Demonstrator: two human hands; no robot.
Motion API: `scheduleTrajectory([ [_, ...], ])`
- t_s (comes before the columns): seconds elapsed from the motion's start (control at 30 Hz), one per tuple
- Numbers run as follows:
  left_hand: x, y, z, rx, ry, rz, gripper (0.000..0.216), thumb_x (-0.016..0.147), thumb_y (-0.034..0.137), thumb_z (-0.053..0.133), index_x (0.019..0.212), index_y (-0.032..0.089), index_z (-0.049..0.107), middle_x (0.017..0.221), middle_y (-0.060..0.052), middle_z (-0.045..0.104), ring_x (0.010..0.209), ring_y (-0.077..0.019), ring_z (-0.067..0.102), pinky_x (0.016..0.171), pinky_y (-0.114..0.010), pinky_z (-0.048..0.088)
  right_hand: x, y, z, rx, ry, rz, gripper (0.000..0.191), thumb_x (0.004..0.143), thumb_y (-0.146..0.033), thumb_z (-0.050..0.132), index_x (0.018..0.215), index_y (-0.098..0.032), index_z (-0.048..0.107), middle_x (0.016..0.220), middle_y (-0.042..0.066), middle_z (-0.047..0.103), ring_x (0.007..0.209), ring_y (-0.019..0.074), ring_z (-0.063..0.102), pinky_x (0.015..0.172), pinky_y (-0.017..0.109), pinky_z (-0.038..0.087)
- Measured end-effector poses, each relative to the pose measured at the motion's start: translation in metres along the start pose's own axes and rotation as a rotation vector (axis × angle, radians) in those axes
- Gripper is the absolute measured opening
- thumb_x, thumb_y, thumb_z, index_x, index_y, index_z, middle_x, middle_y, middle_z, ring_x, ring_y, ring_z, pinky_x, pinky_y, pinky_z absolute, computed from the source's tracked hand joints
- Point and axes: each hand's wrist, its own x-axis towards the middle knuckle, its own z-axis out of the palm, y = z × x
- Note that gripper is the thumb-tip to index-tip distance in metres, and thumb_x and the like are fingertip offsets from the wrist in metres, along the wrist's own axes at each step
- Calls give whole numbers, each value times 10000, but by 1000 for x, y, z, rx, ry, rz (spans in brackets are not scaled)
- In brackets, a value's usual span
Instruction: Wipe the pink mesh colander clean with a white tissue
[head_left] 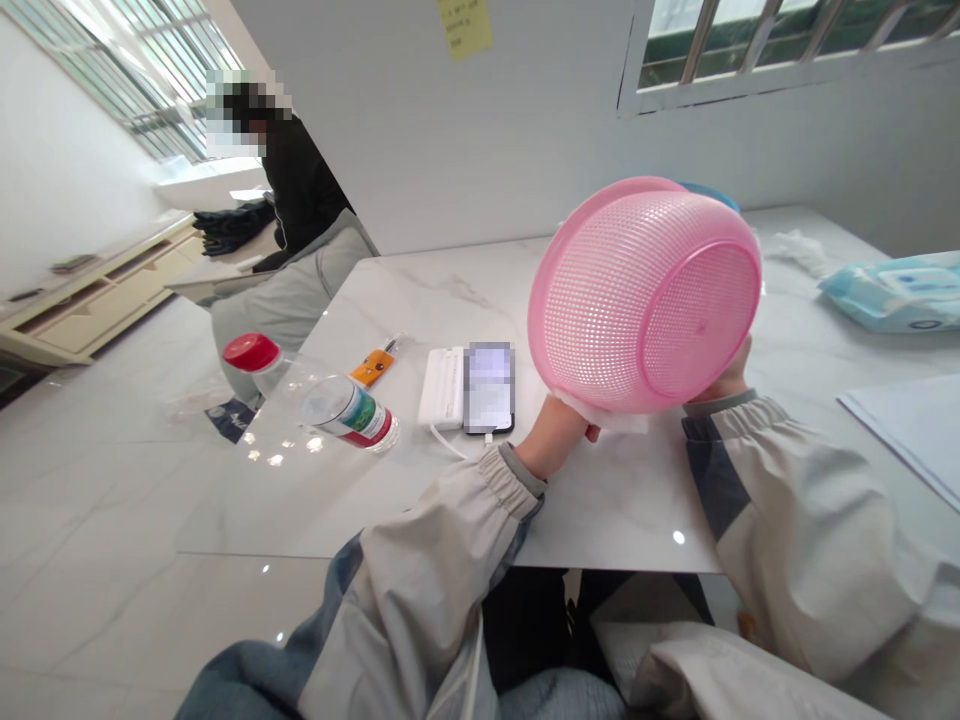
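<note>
A pink plastic mesh colander (600, 290) is held up above the table on its side, its round base turned to the right and toward me. My right hand (731, 378) grips its right side from behind; most of those fingers are hidden. Below the lower rim, my left hand (559, 437) is closed on a thin white wipe (619, 418) pressed against the colander. One fingertip shows beneath the wipe, and the other left fingers are out of sight.
On the marble-patterned table (600, 510) lie a phone (489, 390), a white power bank (442, 390), an orange item (373, 367) and a red-capped bottle (352, 412). To the right are a wipes pack (900, 293) and paper (911, 425). A blue rim (712, 193) shows behind the colander. Another person (300, 185) sits far left.
</note>
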Motion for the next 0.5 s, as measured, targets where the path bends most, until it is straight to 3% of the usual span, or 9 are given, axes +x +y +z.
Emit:
scheduleTrajectory([
  [0.17,2,0,2,3,32,-96,370,902,270,561,558,203,441,445,15,465,499,-102,489,636,-276,432,-20,13,9,55,-9,18,427,1069,-323,393,1033,-163,787,1023,68,778,919,196,727,953,384,636],
  [0.3,3,-5,2,-21,63,-88,355,891,256,561,554,196,466,461,13,490,513,-101,503,666,-279,452,-31,21,13,62,-59,95,432,1070,-383,407,1030,-179,786,1074,87,784,938,230,735,1001,481,634],
  [0.5,1,-5,0,-9,98,46,437,913,335,517,512,210,399,435,19,424,482,-83,442,600,-260,404,-26,19,16,-34,-27,95,375,1047,-301,438,999,-173,787,988,67,794,914,197,742,954,369,647],
])
